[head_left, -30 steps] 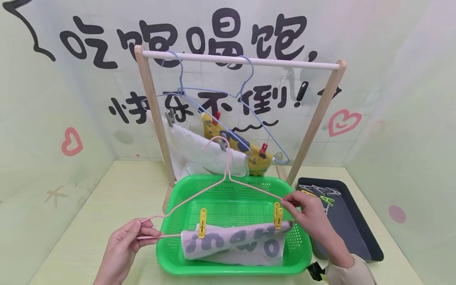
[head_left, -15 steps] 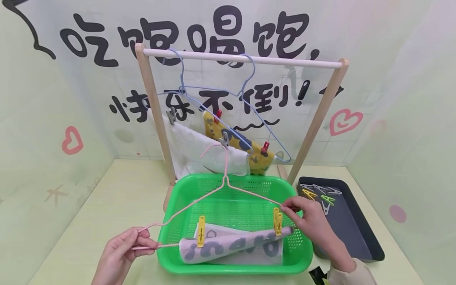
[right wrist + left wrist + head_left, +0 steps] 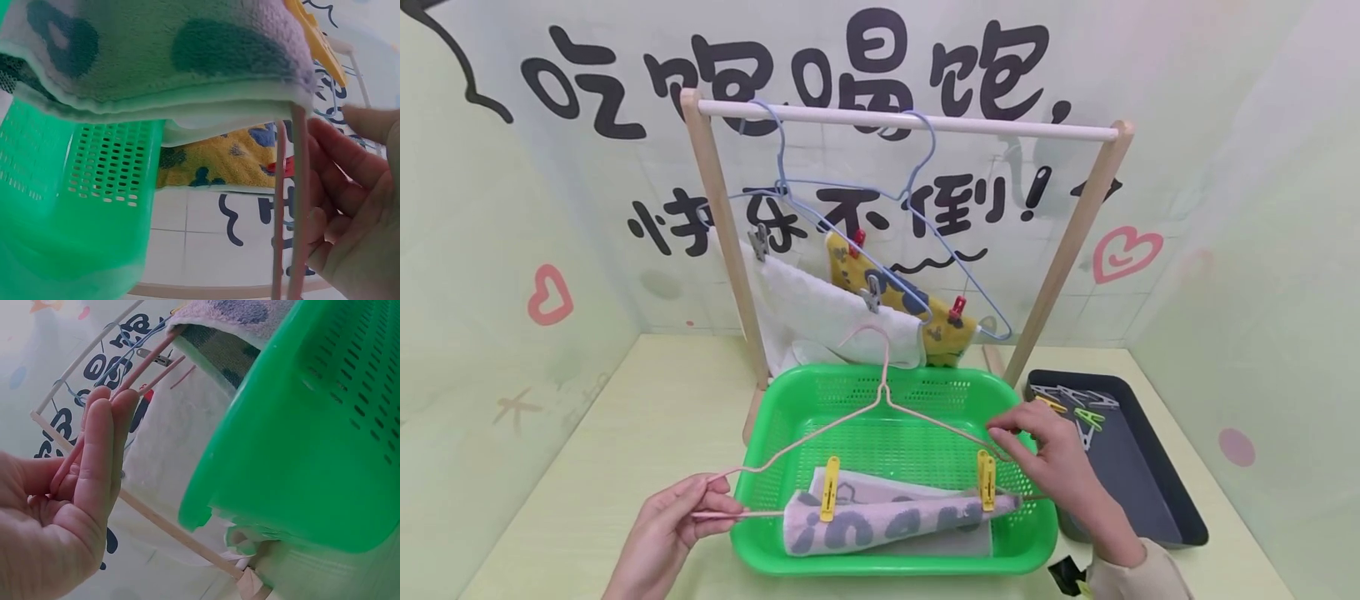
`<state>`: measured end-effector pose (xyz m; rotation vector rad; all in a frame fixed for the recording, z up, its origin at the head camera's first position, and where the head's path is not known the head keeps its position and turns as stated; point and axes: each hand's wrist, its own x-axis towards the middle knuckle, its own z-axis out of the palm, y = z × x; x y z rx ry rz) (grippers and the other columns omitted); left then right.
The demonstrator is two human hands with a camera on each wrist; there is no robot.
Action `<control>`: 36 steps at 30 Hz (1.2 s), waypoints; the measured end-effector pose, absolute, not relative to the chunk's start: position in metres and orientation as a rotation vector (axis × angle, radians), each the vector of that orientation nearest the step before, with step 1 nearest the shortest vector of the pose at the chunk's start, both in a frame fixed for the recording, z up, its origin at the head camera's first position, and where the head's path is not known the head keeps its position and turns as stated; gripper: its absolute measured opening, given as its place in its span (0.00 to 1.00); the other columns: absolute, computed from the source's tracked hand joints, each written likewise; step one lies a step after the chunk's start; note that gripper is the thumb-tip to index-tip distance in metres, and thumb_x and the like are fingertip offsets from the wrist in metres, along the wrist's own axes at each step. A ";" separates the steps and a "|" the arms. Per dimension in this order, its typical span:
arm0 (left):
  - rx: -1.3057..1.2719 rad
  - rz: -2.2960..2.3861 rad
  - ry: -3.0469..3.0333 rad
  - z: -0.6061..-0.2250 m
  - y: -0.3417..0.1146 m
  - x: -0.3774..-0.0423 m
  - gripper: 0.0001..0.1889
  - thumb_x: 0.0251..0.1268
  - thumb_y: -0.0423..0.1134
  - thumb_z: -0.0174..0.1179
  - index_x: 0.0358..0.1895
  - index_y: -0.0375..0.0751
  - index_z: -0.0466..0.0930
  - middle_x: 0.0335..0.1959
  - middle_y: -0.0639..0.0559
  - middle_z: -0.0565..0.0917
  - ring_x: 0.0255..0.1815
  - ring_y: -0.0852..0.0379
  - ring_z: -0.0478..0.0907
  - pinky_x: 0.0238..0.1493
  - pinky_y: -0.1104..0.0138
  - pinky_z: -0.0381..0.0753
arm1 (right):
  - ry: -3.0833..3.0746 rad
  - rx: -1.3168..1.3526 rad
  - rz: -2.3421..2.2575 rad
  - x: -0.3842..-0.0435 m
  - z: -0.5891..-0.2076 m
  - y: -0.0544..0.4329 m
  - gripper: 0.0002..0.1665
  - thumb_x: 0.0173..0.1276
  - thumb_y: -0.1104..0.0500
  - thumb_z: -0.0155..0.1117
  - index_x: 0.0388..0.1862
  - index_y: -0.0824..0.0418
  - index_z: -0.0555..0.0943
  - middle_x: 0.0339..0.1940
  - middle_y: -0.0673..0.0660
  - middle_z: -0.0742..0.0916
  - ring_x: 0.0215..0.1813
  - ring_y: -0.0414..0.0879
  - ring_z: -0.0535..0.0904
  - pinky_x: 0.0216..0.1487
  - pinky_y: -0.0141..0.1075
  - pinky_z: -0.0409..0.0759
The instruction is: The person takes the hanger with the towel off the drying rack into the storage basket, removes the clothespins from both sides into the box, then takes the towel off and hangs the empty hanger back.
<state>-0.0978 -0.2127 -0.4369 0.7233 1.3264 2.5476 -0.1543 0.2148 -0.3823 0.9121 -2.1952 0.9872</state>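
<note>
A pink wire clothes hanger [image 3: 883, 393] is held over the green basket [image 3: 880, 568]. My left hand [image 3: 668, 521] pinches its left end between thumb and fingers, which the left wrist view shows too. Over the hanger's lower bar is folded a pale purple towel [image 3: 865, 527] with grey lettering. Two yellow clothespins, a left one [image 3: 830, 492] and a right one [image 3: 988, 485], clip it there. My right hand [image 3: 1052, 454] hovers beside the hanger's right end, fingers loosely bent. In the right wrist view, its thumb stands apart and the hanger's wires [image 3: 300, 206] pass beside the fingertips.
Behind the basket stands a wooden rack with a white rail [image 3: 842, 119]. Two blue hangers on it carry a white towel [image 3: 820, 300] and a yellow towel [image 3: 951, 333]. At right lies a dark tray [image 3: 1138, 475] with several clothespins [image 3: 1088, 418].
The right hand held the hanger's right arm earlier and has now let go. The hanger and towel have dropped slightly; the left hand keeps its pinch.
</note>
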 end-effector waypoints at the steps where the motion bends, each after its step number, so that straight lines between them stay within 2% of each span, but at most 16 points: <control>1: 0.710 2.551 1.313 -0.437 -0.212 -0.098 0.27 0.76 0.26 0.22 0.48 0.33 0.78 0.41 0.42 0.85 0.45 0.52 0.83 0.47 0.63 0.81 | -2.200 0.943 0.999 -0.154 -0.381 0.215 0.13 0.50 0.73 0.70 0.32 0.58 0.84 0.29 0.49 0.85 0.32 0.41 0.74 0.29 0.26 0.70; 5: 0.666 2.565 1.291 -0.437 -0.212 -0.098 0.26 0.77 0.27 0.23 0.49 0.33 0.78 0.41 0.42 0.85 0.45 0.52 0.83 0.47 0.64 0.81 | -2.340 1.020 1.012 -0.151 -0.375 0.219 0.09 0.54 0.66 0.70 0.35 0.56 0.85 0.28 0.43 0.82 0.33 0.40 0.72 0.29 0.31 0.71; 9: 0.641 2.571 1.301 -0.437 -0.212 -0.098 0.25 0.77 0.27 0.24 0.49 0.34 0.78 0.40 0.43 0.85 0.45 0.52 0.83 0.47 0.64 0.81 | -2.465 1.040 0.980 -0.150 -0.374 0.221 0.11 0.53 0.62 0.72 0.37 0.55 0.85 0.27 0.40 0.77 0.33 0.38 0.69 0.29 0.30 0.70; 16: 0.630 2.578 1.312 -0.438 -0.213 -0.098 0.25 0.77 0.27 0.24 0.48 0.34 0.79 0.39 0.43 0.86 0.44 0.52 0.83 0.46 0.64 0.81 | -2.392 1.152 1.154 -0.154 -0.380 0.220 0.13 0.53 0.68 0.71 0.37 0.56 0.82 0.29 0.46 0.79 0.33 0.41 0.70 0.28 0.30 0.73; 22: 0.613 2.578 1.326 -0.437 -0.212 -0.098 0.25 0.77 0.28 0.25 0.47 0.34 0.79 0.39 0.43 0.86 0.44 0.52 0.83 0.46 0.65 0.82 | -2.381 1.107 1.309 -0.153 -0.382 0.219 0.13 0.53 0.72 0.69 0.36 0.59 0.83 0.30 0.50 0.81 0.33 0.42 0.74 0.32 0.30 0.78; 30: 0.598 2.564 1.383 -0.437 -0.211 -0.100 0.24 0.77 0.28 0.27 0.46 0.35 0.79 0.38 0.44 0.86 0.43 0.53 0.84 0.45 0.65 0.82 | -2.348 0.997 1.493 -0.151 -0.380 0.218 0.12 0.54 0.75 0.66 0.33 0.60 0.82 0.26 0.50 0.79 0.26 0.40 0.70 0.20 0.32 0.69; 32: 0.594 2.562 1.389 -0.437 -0.211 -0.100 0.24 0.77 0.28 0.27 0.46 0.36 0.79 0.38 0.44 0.86 0.42 0.53 0.84 0.45 0.65 0.82 | -2.336 0.972 1.575 -0.151 -0.379 0.220 0.11 0.56 0.76 0.63 0.34 0.63 0.82 0.28 0.49 0.80 0.26 0.39 0.71 0.21 0.32 0.72; 36: 0.588 2.562 1.388 -0.438 -0.211 -0.101 0.24 0.77 0.28 0.27 0.46 0.36 0.80 0.38 0.44 0.86 0.42 0.53 0.84 0.45 0.65 0.82 | -2.350 0.785 1.707 -0.150 -0.376 0.228 0.07 0.61 0.75 0.59 0.39 0.72 0.78 0.31 0.47 0.83 0.29 0.38 0.78 0.29 0.29 0.80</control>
